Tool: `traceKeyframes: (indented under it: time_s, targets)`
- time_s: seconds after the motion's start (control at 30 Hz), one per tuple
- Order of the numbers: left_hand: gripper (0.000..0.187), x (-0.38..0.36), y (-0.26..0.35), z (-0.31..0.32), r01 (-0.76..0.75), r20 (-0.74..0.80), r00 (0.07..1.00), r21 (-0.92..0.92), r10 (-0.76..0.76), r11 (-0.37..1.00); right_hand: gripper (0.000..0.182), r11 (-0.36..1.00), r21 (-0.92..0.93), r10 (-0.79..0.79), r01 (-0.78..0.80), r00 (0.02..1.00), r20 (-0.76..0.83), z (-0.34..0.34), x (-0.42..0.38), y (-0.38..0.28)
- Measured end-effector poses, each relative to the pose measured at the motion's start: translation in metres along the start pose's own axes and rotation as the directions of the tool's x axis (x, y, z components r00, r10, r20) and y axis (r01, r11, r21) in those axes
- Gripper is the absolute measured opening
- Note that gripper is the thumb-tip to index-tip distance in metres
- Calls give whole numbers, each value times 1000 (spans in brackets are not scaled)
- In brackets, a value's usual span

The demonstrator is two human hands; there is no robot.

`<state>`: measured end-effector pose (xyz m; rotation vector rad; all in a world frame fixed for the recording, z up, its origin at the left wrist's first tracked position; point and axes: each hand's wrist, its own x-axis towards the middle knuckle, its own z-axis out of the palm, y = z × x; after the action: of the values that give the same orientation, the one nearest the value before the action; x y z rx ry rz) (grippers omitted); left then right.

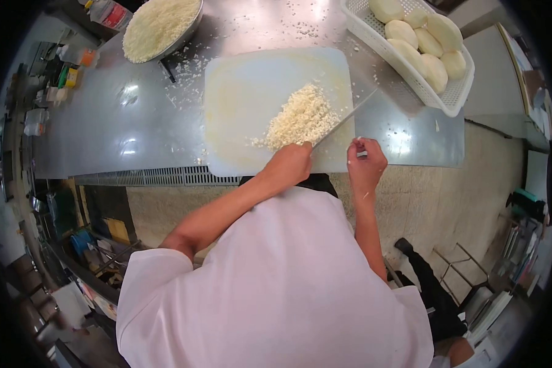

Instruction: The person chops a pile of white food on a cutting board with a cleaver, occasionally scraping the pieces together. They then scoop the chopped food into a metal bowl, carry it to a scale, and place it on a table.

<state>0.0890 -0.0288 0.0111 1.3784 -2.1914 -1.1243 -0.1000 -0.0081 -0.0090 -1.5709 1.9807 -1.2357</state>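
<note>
My left hand (291,162) is closed around the handle of a knife (343,120). The thin blade slants up to the right, along the edge of a heap of finely chopped pale pieces (303,116). That heap sits on the right half of a white cutting board (236,101). Just off the board's lower right corner, my right hand (367,164) is loosely curled, fingers bent towards the thumb. Small white bits stick to its fingertips, and a gap shows inside the curl with nothing held in it.
A metal bowl (193,29) heaped with chopped pale pieces stands at the back left of the steel table (129,132). At the back right is a white basket (457,104) of peeled, potato-like vegetables (432,70). Bottles (109,13) line the left. Another person's leg (429,276) shows lower right.
</note>
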Motion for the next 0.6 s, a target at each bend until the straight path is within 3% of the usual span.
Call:
traceKeyframes:
  time_s: [0.1,0.2,0.27,0.4,0.47,0.6]
  targets:
    - [10,12,5,3,-48,-19,999,38,48,998,9,998,61,29,-26,998,-53,-10,4,-9]
    - [11,5,15,-7,12,64,998,12,-13,1000,10,999,37,-32,35,996,-81,-12,9,-13]
    - [11,-10,-3,-5,-36,127,991,11,34,999,11,999,46,3,1,995,-102,-12,9,-12]
    - [12,-23,-51,-32,22,-2,1000,-116,-22,993,12,998,59,-2,9,993,-116,-12,12,-7]
    - [15,-26,-52,-52,204,-2,979,56,-205,977,11,997,77,22,-13,992,-128,-14,9,-6]
    - [18,-42,-40,-75,197,39,978,132,-203,972,10,997,72,9,0,991,-132,-17,10,-3]
